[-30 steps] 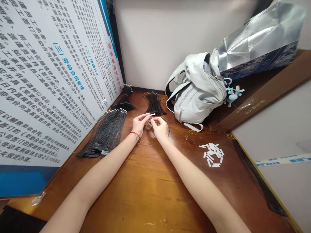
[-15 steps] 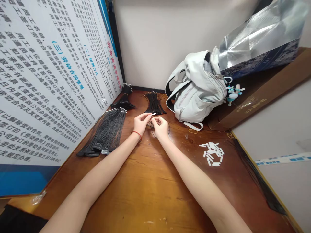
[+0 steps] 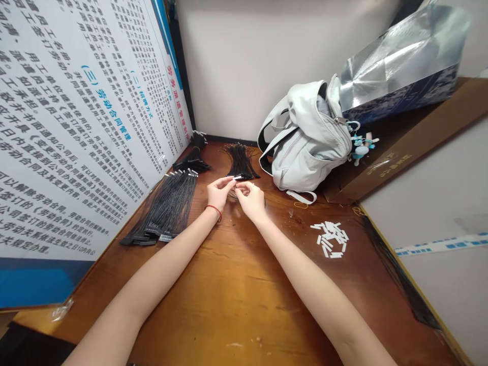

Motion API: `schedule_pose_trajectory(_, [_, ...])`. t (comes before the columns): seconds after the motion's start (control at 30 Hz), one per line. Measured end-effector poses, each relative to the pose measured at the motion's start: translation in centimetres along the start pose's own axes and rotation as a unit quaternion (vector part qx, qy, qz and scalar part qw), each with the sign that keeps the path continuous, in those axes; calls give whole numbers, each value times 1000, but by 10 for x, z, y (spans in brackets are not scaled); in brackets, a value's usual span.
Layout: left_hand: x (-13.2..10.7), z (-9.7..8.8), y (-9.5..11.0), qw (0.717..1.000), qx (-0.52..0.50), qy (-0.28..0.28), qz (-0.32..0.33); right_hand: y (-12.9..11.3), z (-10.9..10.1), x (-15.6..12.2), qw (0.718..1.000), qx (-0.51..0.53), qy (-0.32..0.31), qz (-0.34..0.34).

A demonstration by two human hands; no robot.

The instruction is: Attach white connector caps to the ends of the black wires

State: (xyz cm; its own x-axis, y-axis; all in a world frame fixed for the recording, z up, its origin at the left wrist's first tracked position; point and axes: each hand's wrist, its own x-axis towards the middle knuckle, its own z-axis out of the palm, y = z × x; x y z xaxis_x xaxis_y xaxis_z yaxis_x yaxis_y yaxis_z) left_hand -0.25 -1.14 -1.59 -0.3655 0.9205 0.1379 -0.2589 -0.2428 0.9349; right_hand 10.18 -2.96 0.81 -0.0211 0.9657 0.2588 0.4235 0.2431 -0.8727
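Between finger and thumb, my left hand (image 3: 218, 195) pinches a small white connector housing (image 3: 238, 178). Close against it on the right, my right hand (image 3: 250, 197) is closed in a pinch on a thin black wire. Most of that wire is hidden by the fingers, and whether its end sits in the housing I cannot tell. Just beyond the hands lies a bundle of black wires (image 3: 241, 159). To the left, a fan of black cables (image 3: 171, 206) with white ends is spread on the table. White connector housings (image 3: 331, 238) lie in a loose pile at the right.
A second cable bundle (image 3: 193, 158) lies at the back left, beside a printed board (image 3: 87, 127). A pale backpack (image 3: 305, 142) stands at the back right against a brown box (image 3: 381, 168). Long black wires (image 3: 400, 274) run along the table's right edge.
Both hands have shifted slightly left, staying together. The white housing has tilted a little between the left fingers, and the loop of wire below the hands shows less.
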Motion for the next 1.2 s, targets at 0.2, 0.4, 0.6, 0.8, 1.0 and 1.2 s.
schedule_pose_trajectory(0.2, [4,-2,-1,997,-24,73,-14,-4,-42,-36,980,-172,-105,-6])
schedule_pose_trajectory(0.4, [6,-4,-2,992,-39,118,12,3,-69,-89,973,-202,-110,-22])
schedule_pose_trajectory(0.6, [9,-7,-3,990,-30,136,28,9,-77,-104,989,-105,-98,-31])
schedule_pose_trajectory(0.8, [9,-8,-6,989,-12,139,37,10,-88,-97,987,-43,-149,31])
schedule_pose_trajectory(1.0, [10,-8,-6,990,-4,138,34,9,-86,-94,986,-35,-149,66])
schedule_pose_trajectory(1.2, [9,-7,-5,990,-10,135,34,-3,-75,-79,978,-144,-143,46])
